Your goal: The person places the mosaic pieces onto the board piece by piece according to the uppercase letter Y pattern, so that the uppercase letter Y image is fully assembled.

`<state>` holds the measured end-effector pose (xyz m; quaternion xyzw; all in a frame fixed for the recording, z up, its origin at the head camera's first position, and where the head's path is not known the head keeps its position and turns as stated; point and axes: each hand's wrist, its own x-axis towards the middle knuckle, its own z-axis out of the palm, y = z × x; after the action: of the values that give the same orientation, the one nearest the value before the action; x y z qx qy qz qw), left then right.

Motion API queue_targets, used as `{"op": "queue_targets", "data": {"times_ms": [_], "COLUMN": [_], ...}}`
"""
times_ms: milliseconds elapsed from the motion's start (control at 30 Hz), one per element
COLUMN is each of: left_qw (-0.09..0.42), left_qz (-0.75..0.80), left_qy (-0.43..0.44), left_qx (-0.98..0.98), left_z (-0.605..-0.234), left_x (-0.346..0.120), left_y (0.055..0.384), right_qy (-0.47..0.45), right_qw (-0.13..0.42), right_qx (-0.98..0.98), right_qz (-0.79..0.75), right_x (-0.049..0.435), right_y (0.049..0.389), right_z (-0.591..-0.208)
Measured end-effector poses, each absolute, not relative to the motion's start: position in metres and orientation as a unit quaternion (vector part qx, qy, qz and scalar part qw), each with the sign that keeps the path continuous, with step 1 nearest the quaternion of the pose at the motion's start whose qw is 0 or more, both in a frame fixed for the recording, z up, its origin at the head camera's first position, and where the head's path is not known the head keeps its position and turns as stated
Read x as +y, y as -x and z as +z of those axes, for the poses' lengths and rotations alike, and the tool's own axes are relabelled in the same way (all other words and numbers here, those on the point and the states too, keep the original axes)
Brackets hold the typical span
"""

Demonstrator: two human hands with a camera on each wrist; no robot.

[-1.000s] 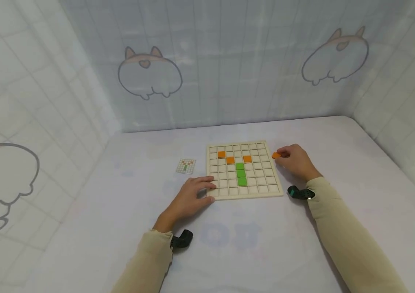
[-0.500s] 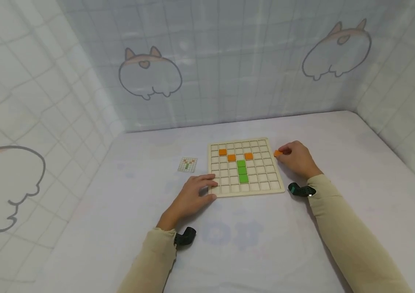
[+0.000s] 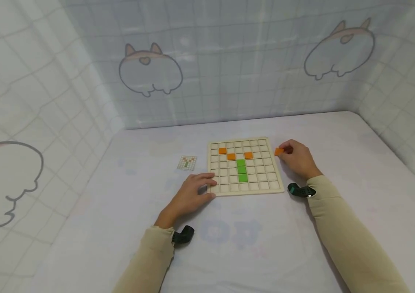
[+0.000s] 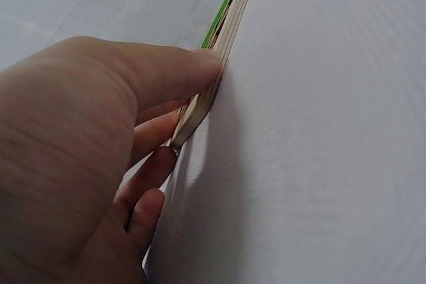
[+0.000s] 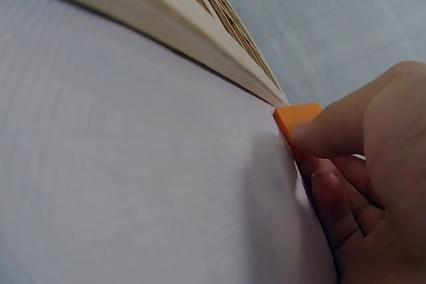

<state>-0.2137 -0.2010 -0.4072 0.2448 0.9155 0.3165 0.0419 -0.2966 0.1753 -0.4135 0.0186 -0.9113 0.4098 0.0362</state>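
Observation:
The wooden grid board lies flat on the white cloth. Three orange tiles and a column of green tiles sit in its squares. At the board's near left corner my left hand rests with fingers spread; the left wrist view has its thumb against the front edge. Just beyond the right edge, my right hand pinches another orange tile. In the right wrist view this orange tile stands tilted between thumb and fingers, close to the cloth.
Left of the board lies a small card printed with a grid and coloured squares. White cloth covers the table. A grey patterned curtain rises behind its far edge, with pale grid-patterned walls on both sides.
The orange tile in my right hand has tipped up, showing more of its face, and shifted slightly. My left hand keeps its place on the board. The head view has shifted a little.

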Motion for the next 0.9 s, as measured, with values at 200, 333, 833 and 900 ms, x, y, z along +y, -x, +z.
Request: {"op": "queue_targets", "data": {"times_ms": [200,333,833,900], "left_qw": [0.052,0.047,0.047,0.045], "left_qz": [0.312,0.310,0.313,0.314], "left_qy": [-0.236,-0.237,-0.241,-0.243], "left_qx": [0.919,0.919,0.917,0.917], "left_z": [-0.409,-0.409,-0.408,-0.406], "left_x": [-0.202,-0.201,-0.202,-0.201], "left_y": [0.213,0.214,0.213,0.213], "right_qy": [-0.015,-0.004,0.067,0.072], "right_qw": [0.038,0.055,-0.010,-0.018], "right_qx": [-0.907,-0.894,-0.733,-0.716], "right_qz": [0.419,0.445,0.677,0.694], "right_x": [0.176,0.175,0.165,0.164], "right_y": [0.297,0.297,0.295,0.295], "right_z": [-0.414,-0.413,-0.400,-0.399]}}
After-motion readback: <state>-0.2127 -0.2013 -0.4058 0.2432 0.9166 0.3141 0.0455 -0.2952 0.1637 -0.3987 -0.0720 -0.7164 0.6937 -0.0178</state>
